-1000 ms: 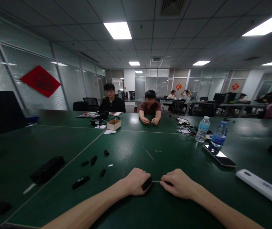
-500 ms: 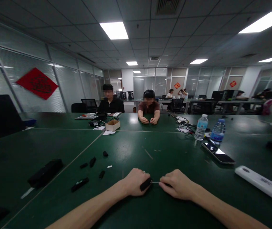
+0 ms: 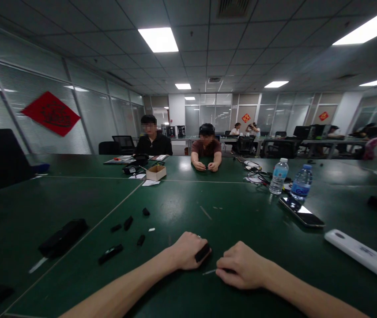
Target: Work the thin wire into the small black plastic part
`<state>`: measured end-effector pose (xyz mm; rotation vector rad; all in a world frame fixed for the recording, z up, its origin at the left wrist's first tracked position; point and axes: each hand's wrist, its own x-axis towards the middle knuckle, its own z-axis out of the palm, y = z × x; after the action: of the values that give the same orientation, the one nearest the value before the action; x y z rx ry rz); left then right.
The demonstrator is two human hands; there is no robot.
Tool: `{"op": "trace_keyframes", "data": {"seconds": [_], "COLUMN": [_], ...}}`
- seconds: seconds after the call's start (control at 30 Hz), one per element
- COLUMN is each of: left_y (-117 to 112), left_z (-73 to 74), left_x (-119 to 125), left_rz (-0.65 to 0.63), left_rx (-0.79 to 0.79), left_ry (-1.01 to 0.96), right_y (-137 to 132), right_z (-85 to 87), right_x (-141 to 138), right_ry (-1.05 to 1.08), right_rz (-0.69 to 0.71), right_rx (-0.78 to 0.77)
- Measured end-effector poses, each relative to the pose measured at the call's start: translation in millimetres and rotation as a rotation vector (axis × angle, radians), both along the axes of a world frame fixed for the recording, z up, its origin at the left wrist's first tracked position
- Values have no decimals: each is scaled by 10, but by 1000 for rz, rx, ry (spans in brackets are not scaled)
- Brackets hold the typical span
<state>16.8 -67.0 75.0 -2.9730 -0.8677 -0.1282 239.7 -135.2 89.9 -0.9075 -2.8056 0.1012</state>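
Observation:
My left hand (image 3: 190, 251) is closed around a small black oblong piece (image 3: 202, 252), which shows at the thumb side. Pinched in my right hand (image 3: 239, 266) is a thin pale rod (image 3: 209, 272); its free end points left, just over the green table (image 3: 175, 291). A small gap separates the rod's tip from the black piece. Left of my left hand lie several small black parts (image 3: 111, 253) and a small white scrap (image 3: 152, 229). What my right fingers cover of the rod is hidden.
A black case (image 3: 64, 238) lies at the left. On the right are a phone (image 3: 301, 212), a long white device (image 3: 362, 254) and two water bottles (image 3: 279, 177). Farther off stand an open cardboard box (image 3: 156, 172) and cables (image 3: 264, 176). Two people sit across the table.
The rod's tip has come away from the black piece. My right hand has shifted slightly down and left, and the rod now slants downward. My left hand has barely moved.

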Motion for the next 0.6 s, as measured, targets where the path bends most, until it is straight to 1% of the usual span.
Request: {"op": "trace_keyframes", "data": {"seconds": [0.1,0.23,0.33,0.5,0.6], "left_y": [5,25,39,27,20], "left_z": [-6,-28,-46,-45,-38], "left_x": [0,-13,-21,-13,-4], "left_rz": [0,-9,-18,9,20], "left_rx": [1,-5,-5,5,-6], "left_ry": [-1,-4,1,6,-1], "right_y": [-6,50,80,81,83], "right_z": [-13,5,7,-42,-57], "right_x": [-30,24,57,33,21], "right_ry": [4,33,39,7,13], "right_rz": [-11,-109,-154,-176,-174], "right_rx": [-3,-3,-3,36,29]}}
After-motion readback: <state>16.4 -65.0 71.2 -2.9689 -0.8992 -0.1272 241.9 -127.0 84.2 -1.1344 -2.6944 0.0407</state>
